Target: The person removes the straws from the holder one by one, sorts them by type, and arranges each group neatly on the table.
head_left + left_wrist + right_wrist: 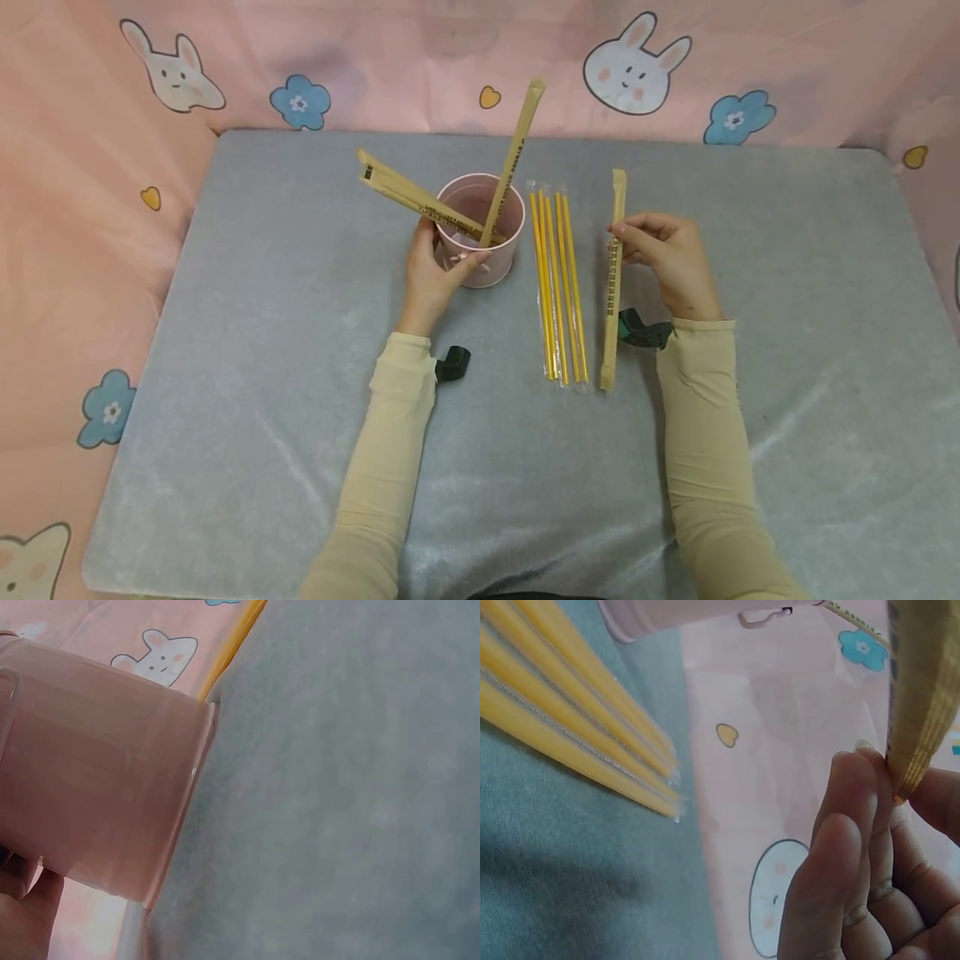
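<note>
A small pink bucket (498,271) stands upright on the table, and my left hand (433,287) grips its side, thumb across the front. From the bucket, one paper-wrapped straw (517,146) leans up and right, while others (401,185) lean together over the left rim. My right hand (671,254) pinches another brown paper-wrapped straw (611,333) between thumb and fingers, right of the bucket. Between bucket and right hand lie several yellow straws (574,283) in clear wrappers, side by side. In the left wrist view the bucket (105,765) hides most of the left hand.
A grey cloth covers the table (262,333). Pink printed fabric (450,67) rises behind the table's back edge and along its left side. A dark wrist camera sits by each sleeve, the left one (453,364) and the right one (645,331).
</note>
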{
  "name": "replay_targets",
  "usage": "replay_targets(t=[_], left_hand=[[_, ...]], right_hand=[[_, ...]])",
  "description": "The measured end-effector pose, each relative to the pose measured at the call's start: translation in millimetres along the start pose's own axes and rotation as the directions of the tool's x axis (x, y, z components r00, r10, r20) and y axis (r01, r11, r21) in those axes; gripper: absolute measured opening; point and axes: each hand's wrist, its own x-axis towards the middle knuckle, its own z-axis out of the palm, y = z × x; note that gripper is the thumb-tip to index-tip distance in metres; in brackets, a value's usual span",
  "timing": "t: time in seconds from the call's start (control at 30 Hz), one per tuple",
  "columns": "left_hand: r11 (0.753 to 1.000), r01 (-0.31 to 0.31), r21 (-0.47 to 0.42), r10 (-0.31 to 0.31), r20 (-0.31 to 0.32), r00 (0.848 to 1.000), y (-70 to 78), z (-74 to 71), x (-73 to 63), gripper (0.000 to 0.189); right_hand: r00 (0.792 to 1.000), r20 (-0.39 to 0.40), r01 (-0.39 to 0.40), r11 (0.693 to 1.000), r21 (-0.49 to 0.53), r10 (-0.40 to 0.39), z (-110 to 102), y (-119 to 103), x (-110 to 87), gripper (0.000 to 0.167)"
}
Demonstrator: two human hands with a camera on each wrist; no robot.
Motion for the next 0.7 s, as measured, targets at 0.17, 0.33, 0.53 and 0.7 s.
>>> replay_targets(t=[0.17, 0.33, 0.53, 0.7], left_hand=[[1.000, -0.004, 0.004, 0.005, -0.001, 1.000, 0.3, -0.3, 0.1, 0.071], [1.000, -0.014, -0.001, 0.014, 0.000, 1.000, 0.7, -0.8, -0.2, 0.070], [1.000, -0.014, -0.006, 0.014, 0.001, 1.000, 0.9, -1.4, -0.3, 0.070], [1.000, -0.001, 0.010, 0.001, 0.009, 1.000, 0.8, -1.7, -0.5, 0.071]], right_hand=[[1.000, -0.008, -0.008, 1.000, 0.005, 0.008, -1, 3, 1.6, 0.007], [0.997, 0.000, -0.082, 0.988, -0.130, 0.083, -2, 11, 4.8, 0.009], [0.982, 0.069, -0.149, 0.942, -0.300, 0.177, -1, 19, 8.3, 0.027], [0.980, 0.050, -0.172, 0.954, -0.247, 0.190, -2, 22, 10.4, 0.024]])
